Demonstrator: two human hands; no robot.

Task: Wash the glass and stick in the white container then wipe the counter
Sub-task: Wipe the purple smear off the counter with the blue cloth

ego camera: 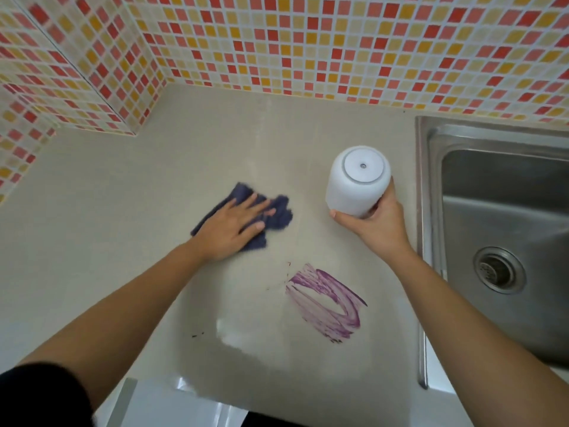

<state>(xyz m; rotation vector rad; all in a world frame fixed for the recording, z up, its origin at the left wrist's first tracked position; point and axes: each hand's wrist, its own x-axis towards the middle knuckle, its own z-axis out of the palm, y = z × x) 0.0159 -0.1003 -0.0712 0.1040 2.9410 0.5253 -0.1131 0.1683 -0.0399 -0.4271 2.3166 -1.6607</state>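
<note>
Head view: the left hand [234, 224] lies flat, fingers straight and spread, palm down on a dark blue cloth [278, 212], pressing it against the beige counter [123, 211]; the hand does not clench the cloth. The cloth is crumpled and shows beyond the fingertips and on both sides of the hand. The right hand [377, 221] grasps the white container [354, 186] at its lower end, thumb on the near side and fingers wrapped round the far side. The container is over the counter, just left of the sink [505, 241], with a flat round end bearing a ring and a small central mark turned toward the camera. Whether it touches the counter cannot be told. A purple smear [326, 300] in curved streaks marks the counter nearer the person, between the two forearms and apart from the cloth. The steel sink shows its drain [497, 269]. A mosaic tile wall [308, 41] in red, orange and cream backs the counter.
</note>
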